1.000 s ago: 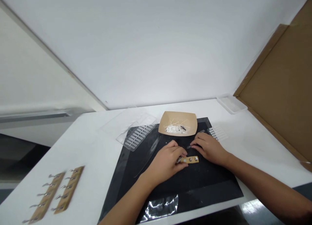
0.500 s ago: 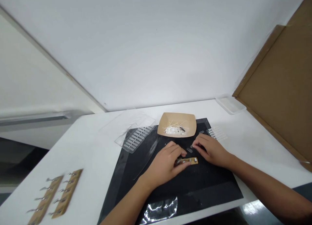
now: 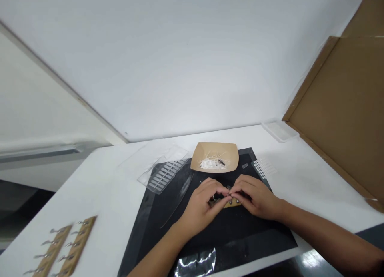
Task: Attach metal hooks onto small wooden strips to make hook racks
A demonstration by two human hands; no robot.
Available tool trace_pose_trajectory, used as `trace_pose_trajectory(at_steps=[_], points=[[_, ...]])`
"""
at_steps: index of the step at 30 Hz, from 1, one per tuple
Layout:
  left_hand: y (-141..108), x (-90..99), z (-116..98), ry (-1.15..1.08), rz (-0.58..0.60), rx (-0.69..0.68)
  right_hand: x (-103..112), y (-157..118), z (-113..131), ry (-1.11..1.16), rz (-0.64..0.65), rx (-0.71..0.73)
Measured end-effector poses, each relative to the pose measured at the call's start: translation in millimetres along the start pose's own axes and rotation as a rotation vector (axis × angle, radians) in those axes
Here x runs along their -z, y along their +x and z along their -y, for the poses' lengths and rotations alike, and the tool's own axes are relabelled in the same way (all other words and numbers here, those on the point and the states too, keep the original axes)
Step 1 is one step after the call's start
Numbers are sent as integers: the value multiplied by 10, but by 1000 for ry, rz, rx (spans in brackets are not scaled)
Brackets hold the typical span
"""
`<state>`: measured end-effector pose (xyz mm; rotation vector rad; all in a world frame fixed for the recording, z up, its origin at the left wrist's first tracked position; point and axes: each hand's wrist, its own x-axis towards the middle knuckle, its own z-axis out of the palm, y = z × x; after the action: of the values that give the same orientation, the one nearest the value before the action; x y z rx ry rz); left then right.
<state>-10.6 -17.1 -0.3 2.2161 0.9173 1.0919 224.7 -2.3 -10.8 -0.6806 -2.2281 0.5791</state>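
Observation:
Over a black mat (image 3: pixel 240 237), my left hand (image 3: pixel 201 203) and my right hand (image 3: pixel 258 199) meet fingertip to fingertip. Thumb and forefinger of each are pinched together at one point; what lies between them is too small and covered to make out. Directly below is a short wooden strip (image 3: pixel 233 203) with small metal clips, its left part hidden by my left hand. A clear false nail tip (image 3: pixel 245 166) lies on the mat beyond my right hand.
Behind my hands stands a brown paper tray (image 3: pixel 196 165) with cotton and thin sticks. A plastic sheet of nail tips (image 3: pixel 165 177) lies left, a sheet of white tabs (image 3: pixel 264 167) right. More clip strips (image 3: pixel 78 243) lie at front left. A clear plastic box (image 3: pixel 280 131) stands back right.
My right hand has moved left and down from the loose nail tips to meet my left hand's fingertips over the wooden strip. My left fingers have closed into a pinch. The view has shifted slightly.

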Motion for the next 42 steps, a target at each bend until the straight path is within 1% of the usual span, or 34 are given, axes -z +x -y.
trace_pose_trajectory(at_steps=[3,8,12,19,23,25,27,29,31,32,33,35,37,38,40,42], points=[[2,-1,-8,-33,-11,38,5,-11,1,28,-7,-27],[12,8,-36,-103,-32,69,27,-26,18,194,-17,-114],[9,-3,-49,-151,-26,86,22,-30,20,277,-29,-130],[-11,-8,-33,-161,-20,9,-12,-20,6,246,-103,-96],[-2,5,-63,-128,7,-27,-3,-15,-2,210,-114,-111],[0,4,-66,-82,3,-49,6,-12,-14,171,-114,-129],[-7,9,-44,14,-37,-66,18,-11,-34,119,-112,-150],[-20,34,6,174,-109,-52,36,-13,-62,79,-129,-168],[-33,90,73,401,-178,34,58,-15,-96,57,-169,-189],[-37,129,108,527,-195,113,68,-15,-112,49,-189,-203],[-40,172,141,648,-194,208,78,-14,-128,39,-207,-221],[-37,262,190,826,-146,417,93,-9,-154,16,-231,-254],[-27,335,212,907,-69,590,99,-3,-170,1,-243,-273],[-20,361,211,925,-31,653,99,-2,-175,-4,-245,-275],[-6,390,191,948,38,748,97,-1,-180,-8,-239,-268],[6,401,158,962,104,812,97,-5,-186,-10,-235,-250]])
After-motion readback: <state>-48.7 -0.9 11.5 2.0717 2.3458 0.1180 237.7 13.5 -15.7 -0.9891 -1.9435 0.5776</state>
